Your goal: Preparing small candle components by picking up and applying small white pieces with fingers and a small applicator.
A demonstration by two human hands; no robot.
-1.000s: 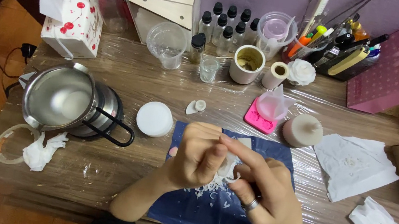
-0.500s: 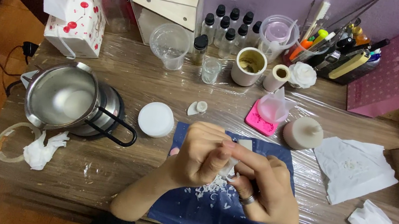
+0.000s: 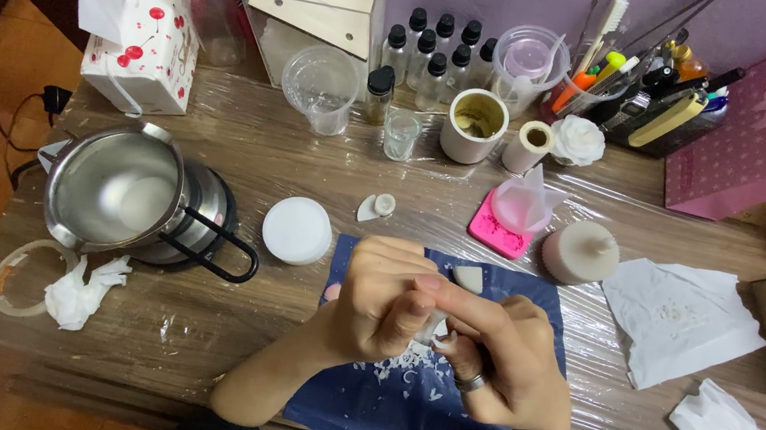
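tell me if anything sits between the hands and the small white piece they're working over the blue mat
Nothing visible does. The left hand and right hand already close around the small white piece, above the blue mat.

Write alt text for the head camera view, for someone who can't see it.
Two bare hands, left hand and right hand, pinch a small white piece together over a dark blue mat strewn with white shavings. A metal pot sits to the left.
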